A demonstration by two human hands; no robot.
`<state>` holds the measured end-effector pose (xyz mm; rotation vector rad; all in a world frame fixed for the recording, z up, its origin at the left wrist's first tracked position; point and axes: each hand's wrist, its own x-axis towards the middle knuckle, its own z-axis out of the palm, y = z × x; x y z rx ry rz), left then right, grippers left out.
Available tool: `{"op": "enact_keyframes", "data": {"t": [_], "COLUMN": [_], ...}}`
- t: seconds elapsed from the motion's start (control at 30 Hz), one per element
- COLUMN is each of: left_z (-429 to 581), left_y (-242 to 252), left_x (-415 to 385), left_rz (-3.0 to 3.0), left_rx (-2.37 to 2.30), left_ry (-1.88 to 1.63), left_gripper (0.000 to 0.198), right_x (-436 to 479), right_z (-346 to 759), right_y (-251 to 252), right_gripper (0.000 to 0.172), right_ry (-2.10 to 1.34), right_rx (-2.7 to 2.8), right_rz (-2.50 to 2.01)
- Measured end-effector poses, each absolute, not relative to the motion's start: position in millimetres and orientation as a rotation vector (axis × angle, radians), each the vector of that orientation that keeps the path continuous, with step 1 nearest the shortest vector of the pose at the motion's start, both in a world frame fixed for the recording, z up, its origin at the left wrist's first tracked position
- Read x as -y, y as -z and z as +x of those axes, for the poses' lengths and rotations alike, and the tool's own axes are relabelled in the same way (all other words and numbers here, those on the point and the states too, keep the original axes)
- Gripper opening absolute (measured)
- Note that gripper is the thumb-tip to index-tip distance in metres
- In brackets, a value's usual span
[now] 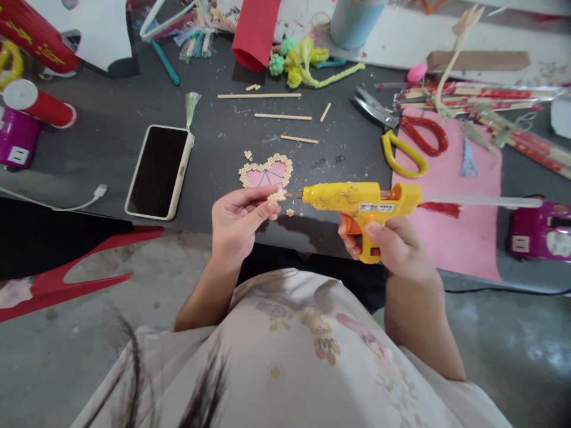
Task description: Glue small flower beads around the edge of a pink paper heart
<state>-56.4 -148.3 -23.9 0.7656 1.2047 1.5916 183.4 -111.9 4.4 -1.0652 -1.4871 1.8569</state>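
A yellow glue gun (345,197) is gripped in my right hand (392,241), its nozzle pointing left. The nozzle tip is at a small cream beaded cluster (277,196), which my left hand (241,217) pinches between thumb and fingers. Just beyond my left hand lies a pink heart (259,178) edged with cream clusters, with thin dark lines across its middle. Its lower part is hidden by my fingers. One loose cream cluster (289,212) rests near the table's front edge, and a few more small pieces (248,156) lie above the heart.
A phone (157,172) lies at left. Wooden sticks (283,116) are behind the heart. Scissors (401,131) overlap a pink sheet (468,238) at right. Yellow-green craft pieces (307,62), a red roll (254,35) and a blue-grey cup (357,21) stand or lie at the back.
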Motion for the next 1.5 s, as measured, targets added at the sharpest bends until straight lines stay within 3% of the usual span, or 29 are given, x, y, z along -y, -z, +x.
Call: {"op": "enact_keyframes", "data": {"t": [1.5], "left_z": [-55.1], "left_y": [21.2], "left_x": [150.1], "left_rz": [0.729], "left_rx": [-1.180], "left_ry": [-1.594], "left_gripper": [0.019], "right_x": [112.4], "right_z": [181.6], "right_y": [-9.4], "right_gripper": [0.030], "right_ry": [-1.863], "right_rx": [1.448], "right_rz": [-1.071]}}
